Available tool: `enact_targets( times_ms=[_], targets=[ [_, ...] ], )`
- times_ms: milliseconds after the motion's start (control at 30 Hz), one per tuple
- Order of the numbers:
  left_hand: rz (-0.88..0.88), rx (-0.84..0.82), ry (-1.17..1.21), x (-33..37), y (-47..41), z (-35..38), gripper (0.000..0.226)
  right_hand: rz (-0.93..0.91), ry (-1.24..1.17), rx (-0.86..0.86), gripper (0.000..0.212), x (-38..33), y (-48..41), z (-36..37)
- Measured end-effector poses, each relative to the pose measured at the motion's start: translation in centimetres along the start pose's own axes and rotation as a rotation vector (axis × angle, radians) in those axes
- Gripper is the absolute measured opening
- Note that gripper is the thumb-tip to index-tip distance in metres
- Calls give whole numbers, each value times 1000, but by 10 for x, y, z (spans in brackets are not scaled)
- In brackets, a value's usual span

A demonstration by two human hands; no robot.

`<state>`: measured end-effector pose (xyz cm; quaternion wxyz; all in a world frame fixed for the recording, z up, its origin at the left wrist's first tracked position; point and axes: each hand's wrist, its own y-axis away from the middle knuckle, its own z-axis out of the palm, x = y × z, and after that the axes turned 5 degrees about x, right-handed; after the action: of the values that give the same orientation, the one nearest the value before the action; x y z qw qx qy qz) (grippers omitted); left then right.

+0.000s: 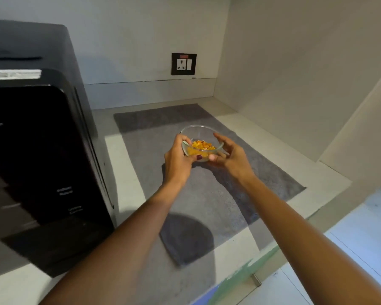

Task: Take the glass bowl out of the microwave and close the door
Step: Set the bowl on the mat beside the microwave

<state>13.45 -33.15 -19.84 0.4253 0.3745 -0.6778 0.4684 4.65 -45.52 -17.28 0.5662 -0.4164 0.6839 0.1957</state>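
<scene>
A small glass bowl (198, 134) with yellow-orange food in it is over the grey mat (207, 194), right of the black microwave (44, 150). My left hand (176, 158) grips its left side, thumb on the near wall. My right hand (231, 154) grips its right side, fingers curled around the rim. Whether the bowl rests on the mat or hangs just above it is unclear. The microwave fills the left of the view, its dark glossy front facing me at an angle; the cavity is hidden, and I cannot tell whether the door is open.
The pale countertop (128, 164) lies between the microwave and the mat. A black wall socket with a switch (183, 64) is on the back wall. A side wall (295, 84) closes the corner at right. The counter's front edge (273, 249) runs diagonally at lower right.
</scene>
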Motion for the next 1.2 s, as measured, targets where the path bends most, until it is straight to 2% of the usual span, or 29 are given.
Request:
enact_targets(
  times_ms=[233,467,567,633,700,900,1000,1100,1200],
  targets=[
    [-16,23,-4,-21,-12,12,41,11,107,-4,67,17,-18,7],
    [-3,4,53,-29,-11,12,42,5,94,61,68,24,-17,14],
    [-44,-54,83,-25,-8,8,57,32,93,60,73,23,-14,16],
    [-84,-109,41,-22,-6,6,79,34,182,87,81,22,-11,17],
    [-118,-120,-6,-16,-2,4,88,-13,277,157,83,20,-5,19],
    [-121,-122,-205,8,28,-7,60,-337,407,470,45,0,31,25],
    [-32,-51,-248,32,54,-22,53,-408,336,502,29,-21,57,28],
    [88,70,-278,59,82,-41,42,-481,298,522,23,-39,83,30],
    [195,114,-279,85,107,-64,38,-553,299,540,21,-62,112,33]
  ],
)
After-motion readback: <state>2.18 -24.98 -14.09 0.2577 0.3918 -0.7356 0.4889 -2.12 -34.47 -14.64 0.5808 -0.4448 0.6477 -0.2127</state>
